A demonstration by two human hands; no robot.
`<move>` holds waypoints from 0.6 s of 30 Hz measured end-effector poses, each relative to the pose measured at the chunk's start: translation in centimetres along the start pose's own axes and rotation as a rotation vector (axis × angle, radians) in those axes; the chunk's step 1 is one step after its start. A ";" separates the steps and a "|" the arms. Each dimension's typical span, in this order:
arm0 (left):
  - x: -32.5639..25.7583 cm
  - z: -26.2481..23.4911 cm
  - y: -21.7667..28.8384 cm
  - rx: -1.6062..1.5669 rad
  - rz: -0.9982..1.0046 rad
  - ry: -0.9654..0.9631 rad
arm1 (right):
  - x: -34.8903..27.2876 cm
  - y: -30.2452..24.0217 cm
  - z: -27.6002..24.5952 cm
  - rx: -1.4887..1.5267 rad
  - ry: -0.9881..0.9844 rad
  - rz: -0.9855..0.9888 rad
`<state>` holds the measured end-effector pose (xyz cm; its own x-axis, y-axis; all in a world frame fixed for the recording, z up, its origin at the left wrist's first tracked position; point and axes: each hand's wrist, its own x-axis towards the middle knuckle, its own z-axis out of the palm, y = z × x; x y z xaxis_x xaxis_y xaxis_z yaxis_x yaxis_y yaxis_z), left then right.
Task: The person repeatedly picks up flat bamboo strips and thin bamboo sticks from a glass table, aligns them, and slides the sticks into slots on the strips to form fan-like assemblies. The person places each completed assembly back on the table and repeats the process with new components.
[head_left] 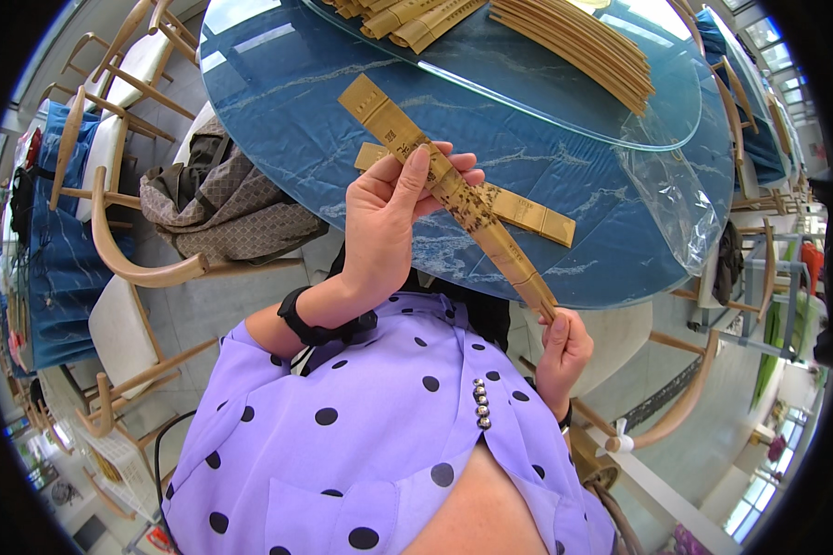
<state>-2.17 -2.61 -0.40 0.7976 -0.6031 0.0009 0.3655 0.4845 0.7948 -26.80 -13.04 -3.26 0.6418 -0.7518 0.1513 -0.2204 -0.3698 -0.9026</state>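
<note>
A long, narrow gold-brown paper chopstick sleeve (465, 205) with dark print slants across in front of me, over the table's near edge. My left hand (386, 215) pinches it above its middle, thumb on top and fingers behind. At its lower right end, the thumb and fingers of my right hand (563, 350) close on the tip. Another sleeve (541, 222) of the same kind lies on the blue table (315, 153) beneath, crossed by the held one and partly hidden by my left hand.
On the glass turntable (491, 74) rest a fanned stack of brown sleeves (583, 48) and several bundled ones (407, 20). A clear plastic bag (671, 199) hangs over the table's right side. To the left, a patterned bag (241, 208) sits on a wooden chair (148, 276).
</note>
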 end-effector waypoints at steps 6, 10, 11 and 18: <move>-0.7 0.3 -0.4 0.001 -0.022 -0.008 | -0.1 0.3 0.1 -0.015 0.000 -0.008; -0.5 0.2 -0.3 -0.041 -0.037 -0.016 | 0.0 0.3 0.2 -0.021 -0.003 -0.003; -0.3 0.2 -0.2 -0.058 -0.040 -0.021 | 0.0 0.3 0.1 -0.022 -0.004 0.000; -0.3 -0.1 -0.1 0.000 0.000 -0.009 | 0.0 0.1 0.1 0.012 -0.011 0.009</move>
<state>-2.45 -2.42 -0.51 0.7932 -0.6089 0.0062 0.3656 0.4843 0.7949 -26.73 -12.96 -3.39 0.6480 -0.7488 0.1389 -0.2173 -0.3566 -0.9086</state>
